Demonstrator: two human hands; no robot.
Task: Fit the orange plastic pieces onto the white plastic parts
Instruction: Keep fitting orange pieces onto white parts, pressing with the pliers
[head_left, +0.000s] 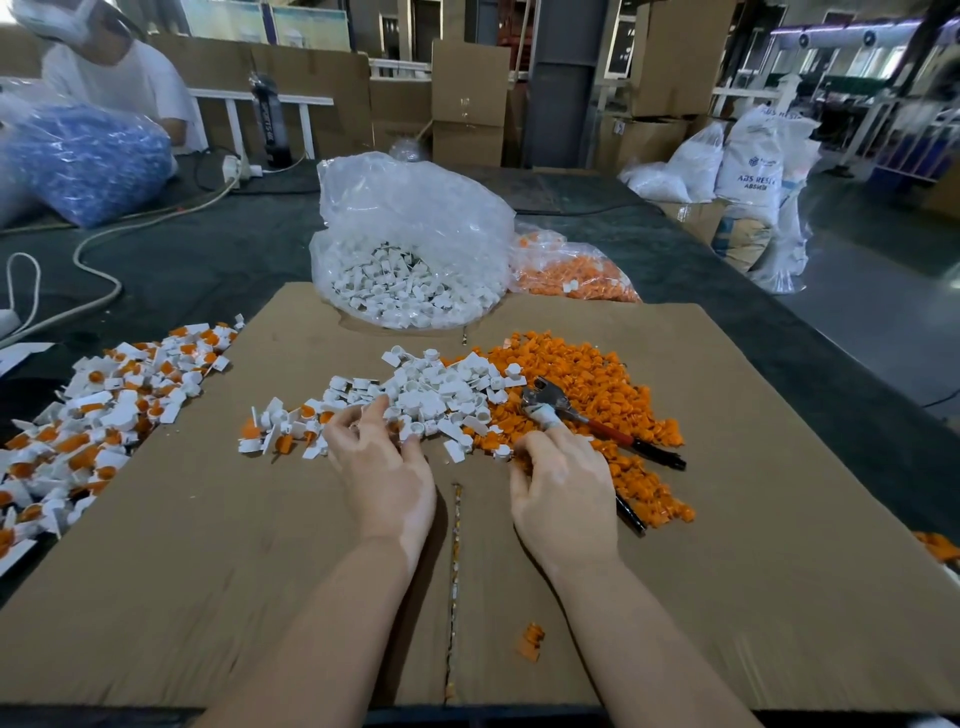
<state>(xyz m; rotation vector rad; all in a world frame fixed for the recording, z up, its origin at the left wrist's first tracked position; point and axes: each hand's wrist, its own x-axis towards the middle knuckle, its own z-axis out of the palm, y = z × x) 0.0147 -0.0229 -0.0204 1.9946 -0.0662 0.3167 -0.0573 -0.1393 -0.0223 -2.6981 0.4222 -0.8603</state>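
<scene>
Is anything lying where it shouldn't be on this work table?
Yes. One orange piece lies alone on the cardboard sheet, near its front edge, far from the orange pile. A pair of pliers also lies half-buried on that pile.

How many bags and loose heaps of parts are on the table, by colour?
White bag: 1
Orange bag: 1
Blue bag: 1
White heap: 1
Orange heap: 1
Mixed white-and-orange heap: 1
Total: 6

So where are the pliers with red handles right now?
The red-handled metal pliers lie on the loose orange plastic pieces, right of centre on the cardboard sheet, just beyond the right hand.
</scene>
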